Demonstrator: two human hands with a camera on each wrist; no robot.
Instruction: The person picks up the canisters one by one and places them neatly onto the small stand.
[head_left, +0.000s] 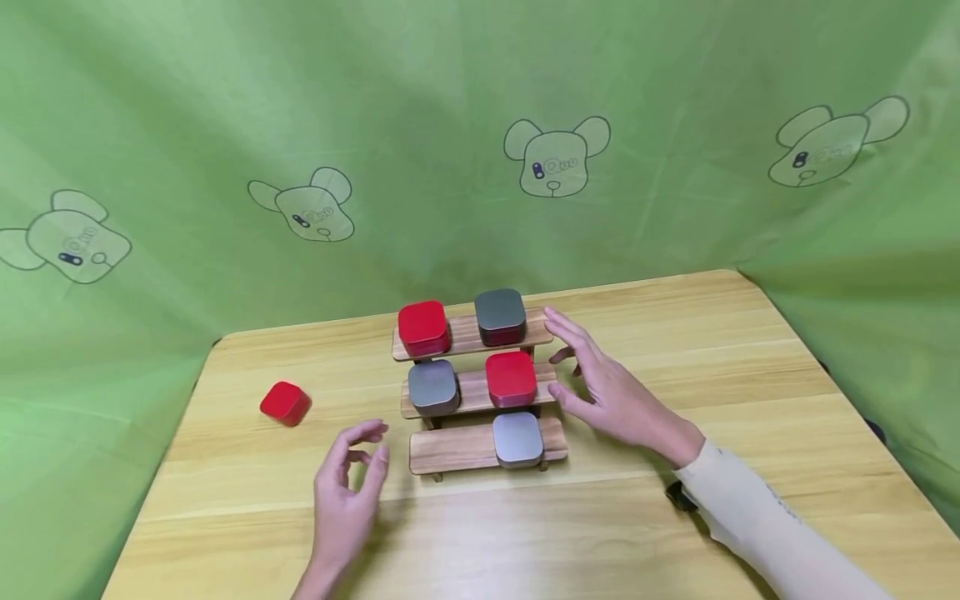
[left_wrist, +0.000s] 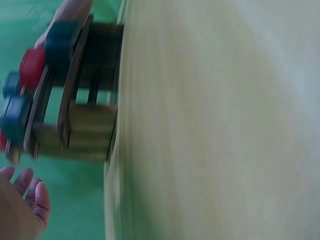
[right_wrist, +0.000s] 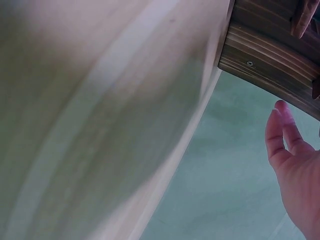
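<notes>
A three-tier wooden rack (head_left: 453,446) stands on the table with square tins on its steps. The top step bears a red tin (head_left: 423,327) on the left and a dark grey tin (head_left: 500,315) on the right. On the middle step are a grey tin (head_left: 433,387) at left and another red tin (head_left: 511,377) at right. A silver-grey tin (head_left: 518,438) sits at the right of the bottom step. My right hand (head_left: 618,396) has its fingertips right at the rack's right end. Left of the rack, my left hand (head_left: 347,496) hovers with loosely bent fingers, holding nothing.
A smaller-looking red tin (head_left: 286,403) lies on the wooden table (head_left: 637,533), left of the rack. Green curtain (head_left: 420,125) with printed mouse heads hangs behind and along both sides. The rack's wooden underside (right_wrist: 270,62) shows in the right wrist view.
</notes>
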